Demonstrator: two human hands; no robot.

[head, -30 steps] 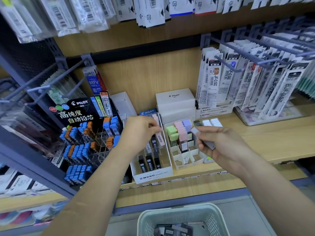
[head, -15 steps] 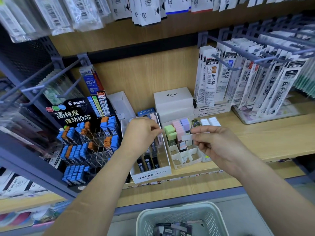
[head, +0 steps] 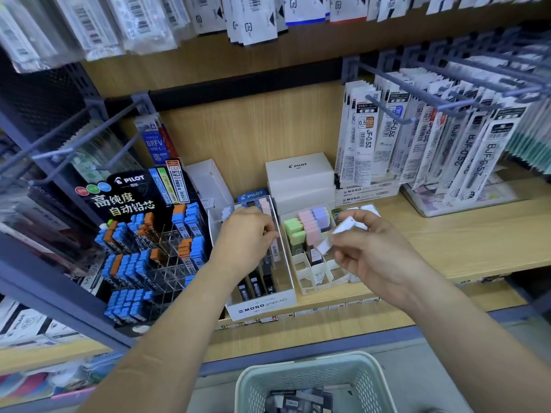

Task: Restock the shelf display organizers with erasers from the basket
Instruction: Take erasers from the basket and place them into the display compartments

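— Pinching a white eraser (head: 337,237) in your right hand (head: 377,257), you have it between thumb and fingertips. It is tilted, with its lower end over the white organizer (head: 311,274).

— Agreed. Your grip on it is narrow, just the width of the eraser, and the rest of that hand's fingers are curled loosely beneath. The eraser is in the air, just above the pink erasers (head: 310,231), and I see it touching only your hand.

— Your left hand (head: 243,236) is over the MONO box (head: 262,305), knuckles up and fingers curled in toward the palm.

— I can't tell whether you've got anything in that left hand. Your fingertips are tucked under and out of sight.

— The organizer sits on the wooden shelf (head: 462,234), just right of the MONO box. It has green erasers (head: 293,231) on the left, pink in the middle and purple erasers (head: 320,214) at the back right. White dividers show at the front.

— The basket (head: 304,363) is below you at the bottom edge, between your forearms, with dark-wrapped packs lying inside.

— Left of your left hand stands the Pilot lead display (head: 149,234), stocked with blue and orange cases. A white PILOT carton (head: 298,171) sits behind the organizer.

— To your right, refill packs (head: 417,138) hang from hooks above the shelf.
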